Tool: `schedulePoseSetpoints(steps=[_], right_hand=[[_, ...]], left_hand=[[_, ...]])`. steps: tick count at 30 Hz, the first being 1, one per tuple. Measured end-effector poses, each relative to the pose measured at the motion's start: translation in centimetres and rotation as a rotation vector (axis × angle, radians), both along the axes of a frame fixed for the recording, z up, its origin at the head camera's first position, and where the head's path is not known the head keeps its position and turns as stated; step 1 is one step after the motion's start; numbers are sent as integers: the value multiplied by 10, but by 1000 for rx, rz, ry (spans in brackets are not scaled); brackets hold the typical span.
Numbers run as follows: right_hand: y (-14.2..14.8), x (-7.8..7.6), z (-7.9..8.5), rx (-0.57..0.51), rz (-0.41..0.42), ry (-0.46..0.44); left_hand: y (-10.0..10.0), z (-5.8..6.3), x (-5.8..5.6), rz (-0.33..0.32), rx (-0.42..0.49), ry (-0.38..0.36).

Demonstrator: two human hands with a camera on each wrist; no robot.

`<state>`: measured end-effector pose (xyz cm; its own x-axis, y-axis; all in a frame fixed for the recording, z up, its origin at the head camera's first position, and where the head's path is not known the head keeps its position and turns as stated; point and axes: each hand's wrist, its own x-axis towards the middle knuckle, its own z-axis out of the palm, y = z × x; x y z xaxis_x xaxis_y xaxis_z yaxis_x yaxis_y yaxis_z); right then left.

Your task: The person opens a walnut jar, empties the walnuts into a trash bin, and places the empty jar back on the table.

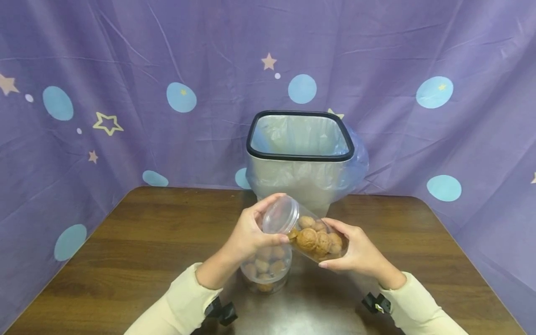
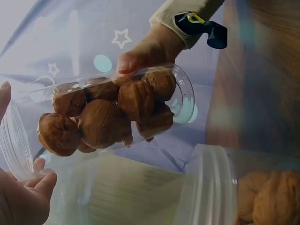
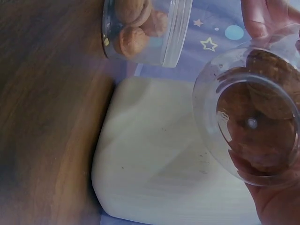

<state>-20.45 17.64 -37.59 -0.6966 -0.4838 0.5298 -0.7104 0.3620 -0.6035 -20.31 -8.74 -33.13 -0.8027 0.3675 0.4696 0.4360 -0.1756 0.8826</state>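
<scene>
Walnut jar aloft over the surface, long axis slanting: lid high toward the left edge, left hand curled round it; base low toward the right edge, right hand gripping!

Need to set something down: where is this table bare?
The table looks bare between the left hand and the left edge, and between the right hand and the right edge. The middle is crowded: both hands hold a tilted jar there, a standing jar is close by and the lined bin is behind.
</scene>
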Motion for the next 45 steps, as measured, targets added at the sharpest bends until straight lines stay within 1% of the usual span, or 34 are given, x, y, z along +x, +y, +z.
schedulePoseSetpoints(steps=[2, 7, 9, 14, 18, 21, 23, 25, 28, 30, 32, 36, 38, 43, 45], right_hand=[[-1, 0, 0, -15, 10, 0], [-3, 2, -1, -68, 47, 7], [-3, 2, -1, -86, 55, 13], [-6, 4, -2, -109, 57, 32], [-7, 5, -2, -122, 44, 30], [-7, 5, -2, -126, 35, 26], [-6, 5, -1, -127, 34, 17], [-5, 4, -2, -129, 34, 3], [-2, 3, -3, -134, 47, -27], [0, 2, -3, -136, 70, -47], [2, 2, -4, -133, 100, -62], [5, 1, -3, -116, 181, -74], [5, 1, -3, -107, 217, -83], [4, 0, -3, -91, 280, -115], [4, -1, -4, -86, 307, -111]], left_hand=[[0, 2, 2, 5, 2, 7], [2, 6, 11, 65, -32, 13], [3, 8, 14, 81, -32, 16], [5, 11, 20, 99, -7, 18], [7, 14, 22, 116, -16, 36], [6, 15, 21, 100, -14, 61], [4, 14, 20, 66, 4, 74], [3, 13, 16, 12, 26, 101], [0, 10, 9, -58, 22, 174], [-2, 8, 3, -114, 16, 226], [-4, 6, -2, -171, 6, 261], [-8, 4, -10, -290, 5, 272], [-9, 4, -12, -340, -2, 267], [-11, 6, -15, -460, -31, 306], [-11, 7, -17, -506, -34, 318]])
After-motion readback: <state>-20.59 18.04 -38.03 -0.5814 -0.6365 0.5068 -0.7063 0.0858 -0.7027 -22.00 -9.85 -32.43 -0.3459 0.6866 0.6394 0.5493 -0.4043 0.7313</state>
